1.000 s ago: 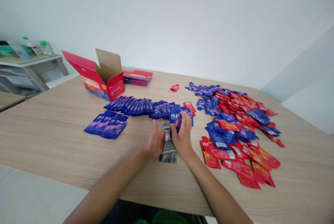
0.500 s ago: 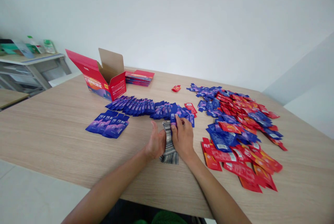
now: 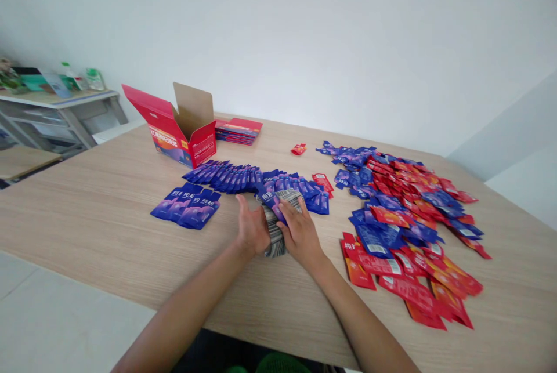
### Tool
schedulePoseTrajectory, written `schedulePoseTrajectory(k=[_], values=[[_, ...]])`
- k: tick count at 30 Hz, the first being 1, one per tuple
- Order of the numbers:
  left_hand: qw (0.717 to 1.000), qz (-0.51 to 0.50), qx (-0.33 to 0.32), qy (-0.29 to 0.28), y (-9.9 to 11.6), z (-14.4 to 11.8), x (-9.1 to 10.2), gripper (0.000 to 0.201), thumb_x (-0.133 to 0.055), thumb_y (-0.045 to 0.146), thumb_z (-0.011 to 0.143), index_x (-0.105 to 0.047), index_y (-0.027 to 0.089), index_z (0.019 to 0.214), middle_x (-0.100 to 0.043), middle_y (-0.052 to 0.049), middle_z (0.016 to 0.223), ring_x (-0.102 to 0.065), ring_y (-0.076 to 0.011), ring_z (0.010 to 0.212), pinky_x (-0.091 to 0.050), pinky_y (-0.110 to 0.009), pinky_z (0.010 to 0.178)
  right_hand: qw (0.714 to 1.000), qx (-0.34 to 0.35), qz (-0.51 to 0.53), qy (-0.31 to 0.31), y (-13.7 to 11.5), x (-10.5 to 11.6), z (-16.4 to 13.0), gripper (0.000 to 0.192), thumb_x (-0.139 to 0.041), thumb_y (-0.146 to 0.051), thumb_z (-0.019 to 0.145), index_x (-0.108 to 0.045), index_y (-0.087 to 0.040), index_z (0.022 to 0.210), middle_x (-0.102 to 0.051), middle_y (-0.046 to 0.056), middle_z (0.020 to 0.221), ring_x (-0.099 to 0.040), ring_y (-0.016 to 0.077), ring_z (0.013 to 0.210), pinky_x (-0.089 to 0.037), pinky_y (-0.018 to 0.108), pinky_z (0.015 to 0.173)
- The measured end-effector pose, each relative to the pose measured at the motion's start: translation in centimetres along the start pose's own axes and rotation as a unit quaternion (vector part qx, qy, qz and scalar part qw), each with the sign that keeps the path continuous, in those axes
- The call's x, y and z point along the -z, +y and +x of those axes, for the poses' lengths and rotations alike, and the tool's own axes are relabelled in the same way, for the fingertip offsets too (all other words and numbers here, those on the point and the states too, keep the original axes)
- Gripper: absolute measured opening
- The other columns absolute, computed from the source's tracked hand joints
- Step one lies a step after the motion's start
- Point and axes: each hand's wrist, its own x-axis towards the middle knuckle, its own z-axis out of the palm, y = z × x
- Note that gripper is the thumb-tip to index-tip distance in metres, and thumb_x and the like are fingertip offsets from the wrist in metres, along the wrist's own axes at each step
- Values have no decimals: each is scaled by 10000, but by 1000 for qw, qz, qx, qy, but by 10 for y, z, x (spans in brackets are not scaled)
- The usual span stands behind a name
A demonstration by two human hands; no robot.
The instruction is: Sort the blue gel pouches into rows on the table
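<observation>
While the wooden bench (image 3: 87,216) carries a mixed red-and-blue sachet heap (image 3: 404,210) and an open red carton (image 3: 183,132), both hands — left hand (image 3: 251,229), right hand (image 3: 299,235) — close around a sachet stack (image 3: 273,232); nearby blue sachets (image 3: 191,206) read "纯耕".

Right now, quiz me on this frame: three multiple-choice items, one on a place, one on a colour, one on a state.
1. Where does the open red carton stand?
A. far left part of the table
B. near right corner
C. on the floor

2. What colours is the loose pile of sachets on the right?
A. green and white
B. blue and red
C. all yellow

3. How do the left hand and right hand stand?
A. both flat and apart
B. both on one stack of sachets
C. both raised

A: it sits beyond the blue row. B: both colours are mixed. B: the hands flank the stack.
</observation>
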Motion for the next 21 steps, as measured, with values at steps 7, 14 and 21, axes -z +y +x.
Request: schedulePoseTrajectory(k=[7, 14, 21], values=[[999, 11, -26, 21, 11, -2, -1, 1075, -181, 906, 799, -619, 62, 1302, -716, -224, 1174, -640, -382, 1163, -454, -531, 1046, 997, 70, -1, -9, -11, 23, 6, 397, -616, -335, 936, -541, -182, 1294, -722, 149, 1172, -687, 286, 1066, -454, 564, 1076], [998, 19, 40, -51, 5, -6, 2, 1040, -212, 889, 816, -563, 87, 1376, -676, -205, 1274, -593, -374, 1240, -408, -506, 1092, 998, 48, 48, -7, -14, 22, 5, 428, -693, -457, 825, -549, -197, 1131, -635, 172, 1248, -463, 357, 1403, -354, 633, 1150], [992, 60, 90, -57, -13, -4, 5, 991, -231, 873, 829, -493, 152, 1457, -631, -175, 1367, -556, -350, 1310, -349, -488, 1146, 994, 38, 58, -84, -10, 20, 3, 669, -718, -525, 766, -506, -135, 1267, -275, 256, 1622, -255, 371, 1522, -258, 646, 1203]])
